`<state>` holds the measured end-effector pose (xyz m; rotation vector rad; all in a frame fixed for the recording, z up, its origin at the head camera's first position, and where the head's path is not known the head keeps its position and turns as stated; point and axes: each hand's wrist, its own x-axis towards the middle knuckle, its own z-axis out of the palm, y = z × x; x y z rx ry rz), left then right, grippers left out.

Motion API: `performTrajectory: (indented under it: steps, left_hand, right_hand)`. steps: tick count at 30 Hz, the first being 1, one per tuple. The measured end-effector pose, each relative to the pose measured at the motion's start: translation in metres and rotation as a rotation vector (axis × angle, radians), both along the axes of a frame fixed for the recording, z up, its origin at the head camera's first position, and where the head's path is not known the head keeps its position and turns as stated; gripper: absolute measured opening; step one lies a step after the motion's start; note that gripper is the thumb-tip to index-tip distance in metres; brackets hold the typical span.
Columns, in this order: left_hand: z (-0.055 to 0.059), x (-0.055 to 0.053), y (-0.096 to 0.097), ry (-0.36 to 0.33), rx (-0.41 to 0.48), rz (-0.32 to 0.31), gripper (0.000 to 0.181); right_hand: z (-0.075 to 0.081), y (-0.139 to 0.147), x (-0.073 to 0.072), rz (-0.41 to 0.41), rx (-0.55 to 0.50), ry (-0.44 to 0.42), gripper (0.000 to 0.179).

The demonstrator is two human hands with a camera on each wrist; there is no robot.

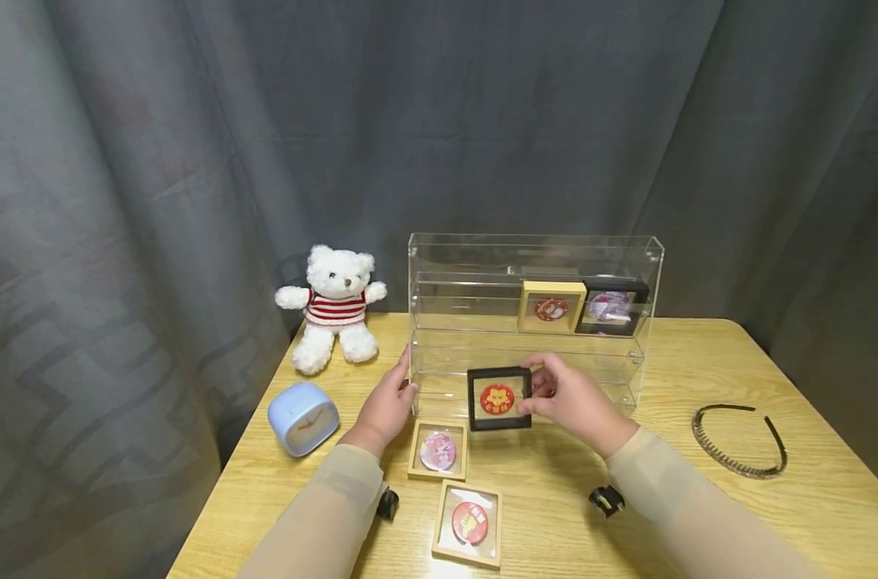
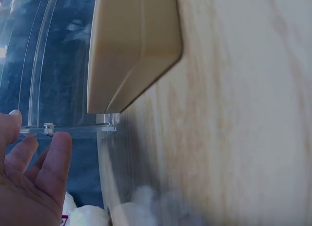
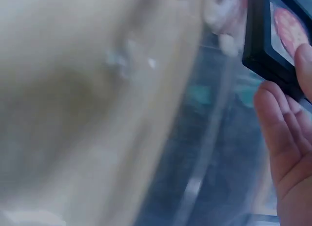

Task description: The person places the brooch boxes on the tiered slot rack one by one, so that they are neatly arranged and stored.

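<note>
With thumb and fingers, my right hand (image 1: 572,398) pinches the right edge of a black square frame (image 1: 499,429) holding a round red badge with a yellow figure. The frame is upright in front of the lower part of a clear acrylic display rack (image 1: 475,339). In the right wrist view, the black frame (image 3: 257,36) shows close up between thumb and fingers. My left hand (image 1: 388,406) holds the rack's left side panel. The left wrist view shows the thumb and fingertips (image 2: 61,143) at that panel's edge.
A yellow frame (image 1: 528,322) and a black frame (image 1: 604,329) stand on the rack's shelf. Two wooden frames with badges, one pink (image 1: 437,451) and one red (image 1: 469,523), lie in front. A white teddy bear (image 1: 335,310), blue clock (image 1: 290,418) and headband (image 1: 736,465) are around.
</note>
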<state>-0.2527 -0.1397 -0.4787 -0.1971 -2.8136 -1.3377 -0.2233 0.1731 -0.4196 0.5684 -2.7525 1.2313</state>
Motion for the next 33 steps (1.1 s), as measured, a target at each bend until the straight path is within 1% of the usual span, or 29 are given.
performTrajectory:
  steps: [4,9,12,14,17,20,22,29,33]
  left_hand:
    - [0.0,-0.001,0.0,-0.008,-0.002,-0.003,0.07]
    - [0.0,-0.001,0.0,-0.016,-0.002,-0.001,0.07]
    - [0.0,-0.001,-0.001,-0.015,-0.001,-0.007,0.07]
    - [0.0,-0.001,-0.001,-0.013,-0.002,-0.009,0.07]
    - [0.001,-0.001,0.0,-0.007,-0.002,-0.01,0.071]
    - [0.002,-0.001,0.001,-0.005,-0.003,-0.014,0.072]
    - [0.002,-0.001,0.002,-0.001,-0.003,-0.017,0.072]
    - [0.003,-0.001,0.001,-0.008,-0.009,-0.008,0.071]
    - [0.004,0.0,0.001,-0.006,-0.004,-0.006,0.071]
  right_hand:
    - [0.036,-0.002,-0.015,-0.028,-0.032,0.095,0.064]
    - [0.079,-0.007,-0.033,-0.11,-0.045,0.189,0.063]
    - [0.098,-0.011,-0.043,-0.151,-0.074,0.233,0.062]
    - [0.106,-0.014,-0.049,-0.159,-0.102,0.245,0.062]
    - [0.111,-0.016,-0.058,-0.164,-0.133,0.225,0.06]
    - [0.11,-0.015,-0.065,-0.171,-0.139,0.182,0.058]
    - [0.108,-0.013,-0.069,-0.178,-0.132,0.176,0.058]
    - [0.102,-0.009,-0.078,-0.201,-0.082,0.277,0.061]
    - [0.1,-0.01,-0.081,-0.207,-0.089,0.277,0.062]
